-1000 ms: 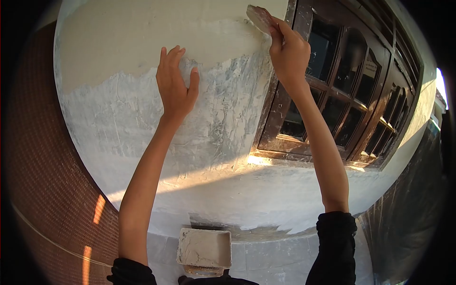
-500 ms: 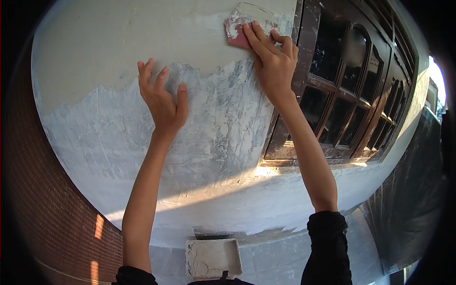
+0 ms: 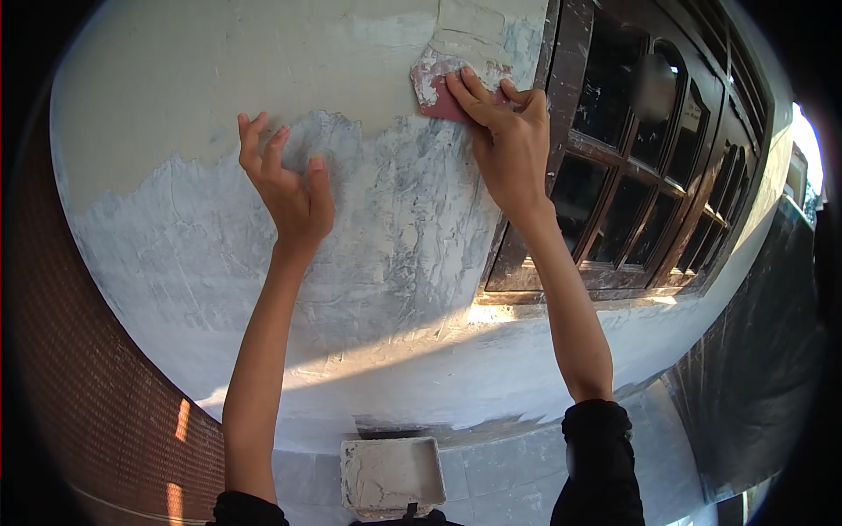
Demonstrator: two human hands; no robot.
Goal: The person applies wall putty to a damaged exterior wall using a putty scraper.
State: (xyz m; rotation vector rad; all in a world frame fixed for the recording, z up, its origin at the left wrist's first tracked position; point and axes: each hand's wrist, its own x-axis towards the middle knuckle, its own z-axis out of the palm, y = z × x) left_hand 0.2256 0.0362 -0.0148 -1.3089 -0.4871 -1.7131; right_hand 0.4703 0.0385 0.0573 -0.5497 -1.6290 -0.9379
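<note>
My right hand (image 3: 511, 145) grips a red putty scraper (image 3: 441, 103), its fingers spread across the blade and the thumb side underneath. White putty is smeared over the scraper, which lies against the wall (image 3: 254, 61) close to the window frame. A fresh strip of wet putty (image 3: 469, 31) runs above its upper edge. With fingers apart and nothing in it, my left hand (image 3: 289, 184) hovers in front of the wall, near the ragged line between the smooth beige coat and the rough bluish-white surface (image 3: 395, 228) below.
A dark brown wooden window (image 3: 645, 167) with glass panes borders the work area on the right. Down on the tiled floor (image 3: 500, 469) stands a rectangular tub of putty (image 3: 393, 473). A woven brown screen (image 3: 96, 377) is at left, a dark sheet (image 3: 745, 351) at right.
My right hand has drawn the scraper downward along the wall, lengthening the putty strip above it. My left hand has shifted slightly left, still spread.
</note>
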